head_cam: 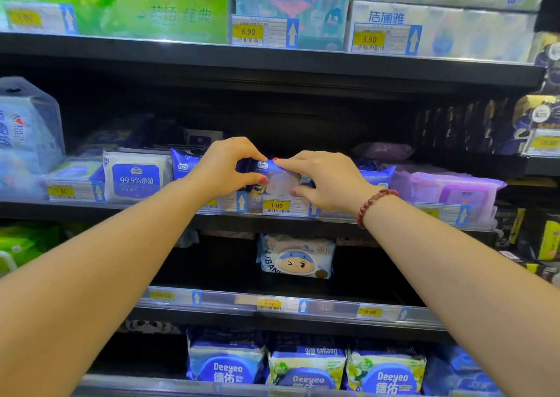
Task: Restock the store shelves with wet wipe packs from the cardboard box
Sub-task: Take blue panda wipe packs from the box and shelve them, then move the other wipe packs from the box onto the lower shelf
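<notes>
A small blue wet wipe pack (274, 178) stands at the front of the middle shelf (333, 223), above the 1.00 price tag. My left hand (225, 169) pinches its left end between thumb and fingers. On the other side, my right hand (324, 181) pinches its right end, a red bead bracelet on that wrist. More blue packs (181, 166) of the same kind stand behind and to both sides, partly hidden by my hands. The cardboard box is out of view.
A white 99.9% wipe pack (136, 175) stands to the left, purple packs (451, 192) to the right. Tissue packs (136, 14) fill the top shelf. One cartoon-face pack (298, 258) sits on the shelf below; Deeyeo packs (306, 369) line the bottom shelf.
</notes>
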Demonstrator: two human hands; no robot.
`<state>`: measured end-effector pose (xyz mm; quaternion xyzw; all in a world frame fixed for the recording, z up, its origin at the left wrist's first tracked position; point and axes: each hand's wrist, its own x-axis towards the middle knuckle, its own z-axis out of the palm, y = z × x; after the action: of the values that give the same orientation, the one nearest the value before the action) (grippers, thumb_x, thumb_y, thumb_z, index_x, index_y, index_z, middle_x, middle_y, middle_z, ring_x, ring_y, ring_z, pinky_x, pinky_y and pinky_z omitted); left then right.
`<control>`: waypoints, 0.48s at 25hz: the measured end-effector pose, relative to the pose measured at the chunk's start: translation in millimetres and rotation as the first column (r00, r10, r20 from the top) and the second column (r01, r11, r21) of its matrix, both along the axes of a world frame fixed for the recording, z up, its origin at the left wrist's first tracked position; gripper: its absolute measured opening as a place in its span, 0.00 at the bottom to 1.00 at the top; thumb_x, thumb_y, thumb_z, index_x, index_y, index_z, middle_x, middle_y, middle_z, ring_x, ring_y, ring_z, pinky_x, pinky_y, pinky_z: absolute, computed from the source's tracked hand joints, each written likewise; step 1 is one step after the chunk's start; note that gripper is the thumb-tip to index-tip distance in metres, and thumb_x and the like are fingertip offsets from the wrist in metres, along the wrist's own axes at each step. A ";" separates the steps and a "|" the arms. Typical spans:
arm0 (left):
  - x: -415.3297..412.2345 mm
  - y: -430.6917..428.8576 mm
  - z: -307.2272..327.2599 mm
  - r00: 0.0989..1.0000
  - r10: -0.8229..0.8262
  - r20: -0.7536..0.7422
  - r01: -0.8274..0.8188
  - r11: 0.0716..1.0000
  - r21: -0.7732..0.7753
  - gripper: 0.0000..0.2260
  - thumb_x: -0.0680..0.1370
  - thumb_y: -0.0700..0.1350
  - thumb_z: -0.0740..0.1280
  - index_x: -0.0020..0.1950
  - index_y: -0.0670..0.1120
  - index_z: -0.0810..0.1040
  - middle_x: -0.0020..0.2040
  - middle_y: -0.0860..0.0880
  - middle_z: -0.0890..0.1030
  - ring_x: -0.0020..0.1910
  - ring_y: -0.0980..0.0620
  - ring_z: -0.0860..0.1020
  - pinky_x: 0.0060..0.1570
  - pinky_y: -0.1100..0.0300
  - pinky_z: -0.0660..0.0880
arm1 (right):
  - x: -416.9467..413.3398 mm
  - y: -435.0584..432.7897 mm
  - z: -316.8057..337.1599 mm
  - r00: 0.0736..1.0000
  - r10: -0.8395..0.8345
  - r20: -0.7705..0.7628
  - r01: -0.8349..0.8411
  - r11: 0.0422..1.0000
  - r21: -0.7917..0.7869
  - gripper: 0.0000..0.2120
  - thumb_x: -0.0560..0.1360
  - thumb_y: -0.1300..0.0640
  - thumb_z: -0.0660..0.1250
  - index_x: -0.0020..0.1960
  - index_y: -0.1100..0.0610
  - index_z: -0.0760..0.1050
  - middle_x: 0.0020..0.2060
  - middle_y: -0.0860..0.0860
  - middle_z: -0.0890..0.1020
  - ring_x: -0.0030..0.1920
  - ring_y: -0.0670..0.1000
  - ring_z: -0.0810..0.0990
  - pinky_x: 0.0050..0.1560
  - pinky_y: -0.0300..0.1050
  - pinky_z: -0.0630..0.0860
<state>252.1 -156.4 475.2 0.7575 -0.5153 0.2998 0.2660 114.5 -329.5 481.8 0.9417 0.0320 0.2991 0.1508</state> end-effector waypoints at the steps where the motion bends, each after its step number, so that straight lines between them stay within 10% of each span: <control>1: -1.2 0.8 -1.0 1.000 0.016 0.001 -0.016 1.000 0.011 0.19 0.72 0.48 0.74 0.61 0.47 0.79 0.56 0.50 0.79 0.52 0.58 0.71 0.50 0.63 0.68 | -0.1 0.7 0.7 1.000 -0.006 -0.014 0.006 1.000 0.004 0.28 0.78 0.48 0.63 0.75 0.42 0.59 0.65 0.45 0.74 0.59 0.48 0.75 0.50 0.46 0.77; 8: -30.8 9.6 -3.4 0.992 0.122 0.024 -0.124 0.987 0.102 0.22 0.76 0.48 0.70 0.69 0.48 0.73 0.65 0.49 0.74 0.63 0.50 0.72 0.58 0.57 0.71 | -11.5 11.3 5.6 0.996 -0.009 -0.089 0.019 0.993 0.118 0.27 0.77 0.51 0.65 0.74 0.47 0.62 0.66 0.49 0.73 0.64 0.50 0.71 0.58 0.47 0.74; 12: -62.1 31.9 -20.8 0.988 0.122 0.093 -0.130 0.987 0.095 0.21 0.76 0.47 0.69 0.69 0.48 0.72 0.68 0.48 0.71 0.67 0.48 0.67 0.58 0.50 0.74 | -43.0 28.1 -12.8 0.991 0.074 0.109 -0.079 0.996 0.036 0.26 0.76 0.51 0.66 0.72 0.53 0.66 0.68 0.51 0.73 0.66 0.54 0.71 0.63 0.52 0.72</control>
<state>189.9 -124.5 454.4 0.7874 -0.4918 0.3221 0.1853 71.5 -301.4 469.0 0.9251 0.0539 0.3557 0.1218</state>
